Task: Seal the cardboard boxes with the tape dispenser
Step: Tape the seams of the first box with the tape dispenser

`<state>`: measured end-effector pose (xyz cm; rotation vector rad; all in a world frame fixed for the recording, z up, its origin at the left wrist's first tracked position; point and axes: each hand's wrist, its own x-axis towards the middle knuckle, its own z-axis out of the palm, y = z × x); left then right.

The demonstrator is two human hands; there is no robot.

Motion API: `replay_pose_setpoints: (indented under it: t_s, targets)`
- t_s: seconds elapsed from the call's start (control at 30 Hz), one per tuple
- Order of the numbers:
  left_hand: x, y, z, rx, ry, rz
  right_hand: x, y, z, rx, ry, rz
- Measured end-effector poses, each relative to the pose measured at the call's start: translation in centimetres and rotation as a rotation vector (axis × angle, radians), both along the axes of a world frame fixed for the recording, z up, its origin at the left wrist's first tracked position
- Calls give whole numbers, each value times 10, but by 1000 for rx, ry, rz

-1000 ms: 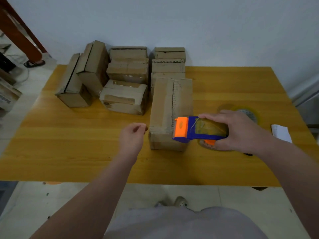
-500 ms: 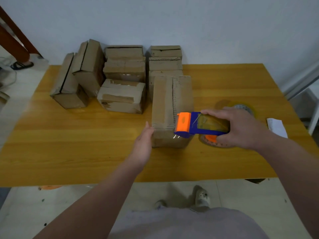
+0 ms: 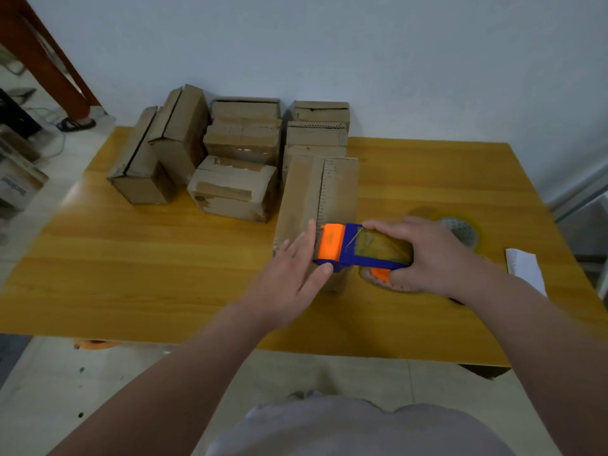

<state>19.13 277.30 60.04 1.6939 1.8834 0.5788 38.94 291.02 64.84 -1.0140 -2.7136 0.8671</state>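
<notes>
A long cardboard box (image 3: 317, 195) lies lengthwise on the wooden table (image 3: 164, 274) in front of me. My right hand (image 3: 434, 258) grips a blue and orange tape dispenser (image 3: 355, 246) with a roll of clear tape, held over the box's near right end. Fingers straight, my left hand (image 3: 292, 278) lies on the box's near end, its fingertips touching the dispenser's orange head. Behind stand several more cardboard boxes (image 3: 230, 189), stacked against the wall.
A spare tape roll (image 3: 460, 230) lies on the table behind my right hand. A white paper slip (image 3: 524, 269) sits near the right edge. Off the table's left side are a person's sandalled foot (image 3: 75, 123) and a carton (image 3: 16, 182) on the floor.
My left hand has moved right from the table onto the box's near end, up to the dispenser's head. The dispenser has stayed over the box's near right corner.
</notes>
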Motion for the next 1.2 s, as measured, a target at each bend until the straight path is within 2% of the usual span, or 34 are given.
replay_pose_setpoints:
  t_s: [0.27,0.57,0.87,0.93,1.03,1.2]
  targets:
    - [2,3,-3,-41,128,8,22,19,1,-86,-13,99]
    - [7,8,6,-87,244,-23,69,38,-3,-52,-63,91]
    - [36,18,18,-194,512,-25,52,32,-6,-45,-124,83]
    - [44,25,15,-178,490,-42,51,32,-7,-22,-129,81]
    - [51,34,7,-168,356,-11,51,32,-10,-6,-132,80]
    - [50,35,-3,-144,295,23,67,34,-15,-104,-41,90]
